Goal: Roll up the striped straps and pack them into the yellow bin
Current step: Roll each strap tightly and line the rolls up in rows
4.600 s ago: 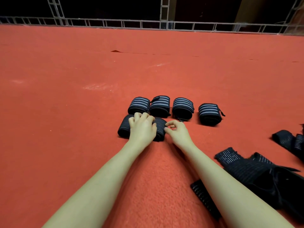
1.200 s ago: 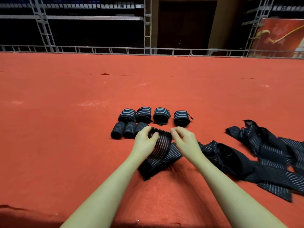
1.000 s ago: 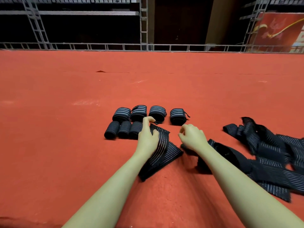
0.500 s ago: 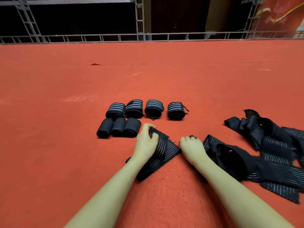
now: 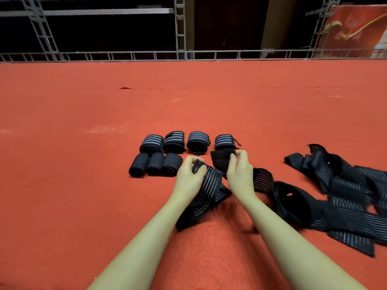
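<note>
The striped strap (image 5: 209, 191) lies at centre on the red surface (image 5: 83, 185) — left hand (image 5: 188, 178) pinches its end, right hand (image 5: 238, 172) holds the folded tip, likely to start rolling. Finished rolls (image 5: 167, 155) wait at eleven o'clock; loose straps (image 5: 335, 195) at three.

Stage or event hall, likely. Wide red carpet (image 5: 83, 185) as floor; metal truss railing (image 5: 188, 54) along far edge, dark tiered shelving (image 5: 94, 12) behind, red banner (image 5: 356, 30) far right.

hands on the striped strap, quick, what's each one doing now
Left hand: grips the near part of the black grey-striped elastic strap.
Right hand: pinches the strap's far end, lifted.
</note>
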Demonstrator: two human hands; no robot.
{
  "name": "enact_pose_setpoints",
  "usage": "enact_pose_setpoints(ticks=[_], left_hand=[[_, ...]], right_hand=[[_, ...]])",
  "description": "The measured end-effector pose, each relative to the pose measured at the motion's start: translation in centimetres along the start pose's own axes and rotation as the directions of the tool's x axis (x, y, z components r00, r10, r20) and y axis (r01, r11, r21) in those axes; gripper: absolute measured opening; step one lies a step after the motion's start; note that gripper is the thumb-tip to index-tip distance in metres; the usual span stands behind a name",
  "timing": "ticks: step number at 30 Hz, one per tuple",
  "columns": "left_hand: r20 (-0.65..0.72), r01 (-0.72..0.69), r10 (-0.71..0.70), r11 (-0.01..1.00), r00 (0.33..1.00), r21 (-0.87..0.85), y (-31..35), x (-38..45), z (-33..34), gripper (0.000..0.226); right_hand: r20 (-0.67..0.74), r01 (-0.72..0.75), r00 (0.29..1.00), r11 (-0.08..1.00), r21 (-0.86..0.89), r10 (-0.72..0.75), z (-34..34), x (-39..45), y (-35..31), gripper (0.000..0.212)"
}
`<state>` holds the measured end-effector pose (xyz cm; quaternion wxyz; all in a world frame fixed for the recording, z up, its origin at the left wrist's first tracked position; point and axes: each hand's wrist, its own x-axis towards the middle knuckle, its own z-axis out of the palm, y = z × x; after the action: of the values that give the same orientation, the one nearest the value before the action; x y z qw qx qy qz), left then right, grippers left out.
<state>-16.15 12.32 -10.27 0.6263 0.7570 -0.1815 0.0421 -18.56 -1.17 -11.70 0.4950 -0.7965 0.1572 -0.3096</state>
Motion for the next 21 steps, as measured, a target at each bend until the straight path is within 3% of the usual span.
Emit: enact_pose_setpoints(ticks=[1, 4, 10, 14, 21], left_hand=[[-0.002, 0.004, -0.004, 1.000, 1.000, -0.030, 0.3, 0.1, -0.5, 0.014], [-0.021, 0.004, -0.007, 0.987, 1.000, -0.159, 1.7, 0.3, -2.3, 0.014], [-0.044, -0.036, 0.022, 0.931, 0.999, -0.362, 6.4, 0.6, -5.1, 0.013], [-0.072, -0.109, 0.090, 0.936, 0.993, -0.334, 9.9, 1.4, -5.9, 0.004], [-0.277, -0.293, 0.225, 0.927, 0.934, -0.234, 15.0, 2.7, -7.2, 0.006]], right_hand=[[-0.051, 0.028, 0.998, 0.998, 0.051, -0.026, 0.2, 0.1, -0.7, 0.008], [-0.019, 0.036, 0.999, 0.970, 0.239, -0.032, 0.5, -0.1, -4.0, 0.017], [0.018, 0.003, 1.000, 0.895, 0.446, -0.013, 0.6, 0.3, -8.5, 0.010], [-0.002, 0.057, 0.998, 0.831, 0.553, -0.067, 0.0, 0.9, -12.3, 0.007], [0.047, 0.045, 0.991, 0.645, 0.763, -0.125, -1.6, 1.4, -18.1, 0.007]])
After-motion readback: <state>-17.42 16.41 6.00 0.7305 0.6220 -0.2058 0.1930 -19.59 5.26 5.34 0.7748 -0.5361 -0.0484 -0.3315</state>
